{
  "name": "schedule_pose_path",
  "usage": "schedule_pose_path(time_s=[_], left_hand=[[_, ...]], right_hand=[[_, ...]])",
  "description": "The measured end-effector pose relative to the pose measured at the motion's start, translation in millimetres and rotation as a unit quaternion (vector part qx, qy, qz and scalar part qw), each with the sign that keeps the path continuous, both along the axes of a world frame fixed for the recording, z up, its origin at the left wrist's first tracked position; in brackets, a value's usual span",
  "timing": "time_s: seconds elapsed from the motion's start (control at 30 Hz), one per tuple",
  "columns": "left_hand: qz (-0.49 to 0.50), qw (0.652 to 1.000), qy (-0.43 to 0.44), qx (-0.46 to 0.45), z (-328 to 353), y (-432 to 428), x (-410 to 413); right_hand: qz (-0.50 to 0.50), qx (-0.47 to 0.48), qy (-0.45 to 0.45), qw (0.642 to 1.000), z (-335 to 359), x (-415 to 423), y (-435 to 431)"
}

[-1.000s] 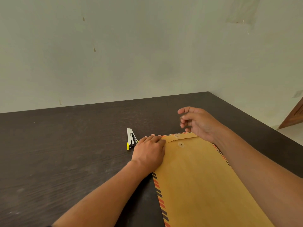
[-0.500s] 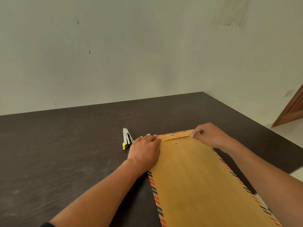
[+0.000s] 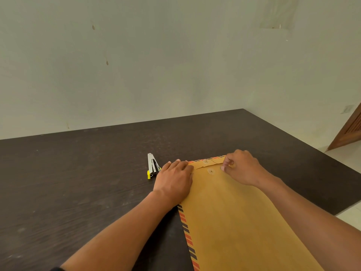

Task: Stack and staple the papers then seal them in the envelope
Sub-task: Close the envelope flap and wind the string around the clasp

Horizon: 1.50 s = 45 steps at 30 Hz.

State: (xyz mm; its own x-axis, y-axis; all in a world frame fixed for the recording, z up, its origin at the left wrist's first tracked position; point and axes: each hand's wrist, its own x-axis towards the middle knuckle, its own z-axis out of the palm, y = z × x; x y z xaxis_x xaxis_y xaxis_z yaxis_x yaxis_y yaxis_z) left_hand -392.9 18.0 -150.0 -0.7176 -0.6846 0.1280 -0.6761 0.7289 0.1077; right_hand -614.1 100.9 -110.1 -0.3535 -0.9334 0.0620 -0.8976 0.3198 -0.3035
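Observation:
A brown envelope [image 3: 234, 218] with a red-and-black striped border lies flat on the dark table [image 3: 78, 182], its flap folded down at the far end. Two round paper buttons sit on it, one on the flap and one just below. My left hand [image 3: 173, 182] lies flat, palm down, on the envelope's far left corner. My right hand [image 3: 242, 169] is at the far right corner, thumb and fingers pinched on a thin closure string [image 3: 214, 162] that runs from the flap button. No loose papers show. A silver stapler [image 3: 152, 165] with yellow trim lies left of my left hand.
The table meets a pale wall at the back and ends at a corner on the right, where light floor shows. A wooden door [image 3: 351, 132] stands at the far right.
My right hand came down from above the table onto the envelope's far right corner, then slid a little left and pinched the string. My left hand stayed on the left corner.

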Motion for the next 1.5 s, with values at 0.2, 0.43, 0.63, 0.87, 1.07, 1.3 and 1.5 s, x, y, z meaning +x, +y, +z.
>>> schedule_pose_path(time_s=[0.2, 0.43, 0.63, 0.87, 1.07, 1.3, 1.5], left_hand=[[0.002, 1.000, 0.000, 0.001, 0, 0, 0], [0.001, 1.000, 0.005, 0.005, -1, 0, -1], [0.000, 1.000, 0.008, 0.003, 1, 2, 0], [-0.025, 0.999, -0.003, -0.031, 1, 1, -1], [-0.072, 0.997, -0.019, 0.009, 9, 2, -3], [-0.072, 0.996, -0.059, 0.002, 18, 0, -9], [-0.074, 0.995, -0.070, -0.003, 18, -1, -9]], right_hand=[[-0.075, -0.009, 0.030, 0.997, 11, 1, 4], [-0.093, -0.110, 0.028, 0.989, 25, -3, 0], [-0.062, -0.056, -0.024, 0.996, -1, 20, -19], [-0.074, -0.073, 0.028, 0.994, -26, 23, -27], [-0.036, -0.079, 0.016, 0.996, -27, 11, -22], [-0.016, -0.122, -0.022, 0.992, -27, 5, -22], [-0.036, -0.113, -0.024, 0.993, -29, 11, -32]])
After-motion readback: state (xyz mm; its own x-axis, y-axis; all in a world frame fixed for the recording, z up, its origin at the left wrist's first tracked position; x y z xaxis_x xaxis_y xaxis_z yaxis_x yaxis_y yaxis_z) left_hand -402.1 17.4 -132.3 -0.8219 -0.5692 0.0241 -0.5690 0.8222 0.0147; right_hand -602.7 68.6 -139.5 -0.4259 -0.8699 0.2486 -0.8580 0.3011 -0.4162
